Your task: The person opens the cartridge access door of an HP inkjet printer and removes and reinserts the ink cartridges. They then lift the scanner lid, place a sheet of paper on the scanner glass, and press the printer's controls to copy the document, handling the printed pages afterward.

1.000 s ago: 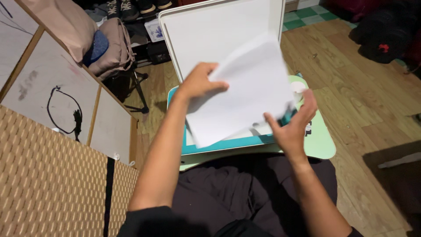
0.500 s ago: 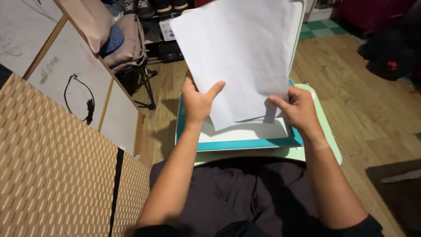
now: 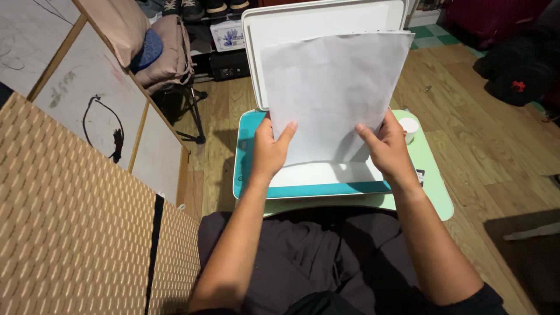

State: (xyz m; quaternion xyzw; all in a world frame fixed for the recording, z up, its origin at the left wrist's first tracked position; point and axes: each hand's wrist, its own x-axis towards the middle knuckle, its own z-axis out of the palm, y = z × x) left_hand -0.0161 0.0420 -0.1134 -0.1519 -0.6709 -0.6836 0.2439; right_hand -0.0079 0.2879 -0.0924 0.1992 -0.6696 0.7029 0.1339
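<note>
We see both hands, left hand (image 3: 269, 153) and right hand (image 3: 388, 149), gripping the lower corners of a white paper sheet (image 3: 335, 93), upright above the teal printer (image 3: 303, 185) on the green desk (image 3: 434, 186).

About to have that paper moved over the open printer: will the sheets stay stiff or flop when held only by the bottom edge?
The paper will probably flop if let go: it shows soft creases and stands upright only with the left hand and right hand pinching its lower corners. It looks light, so one grip might hold it. The top edge could sag away from the lid.
</note>
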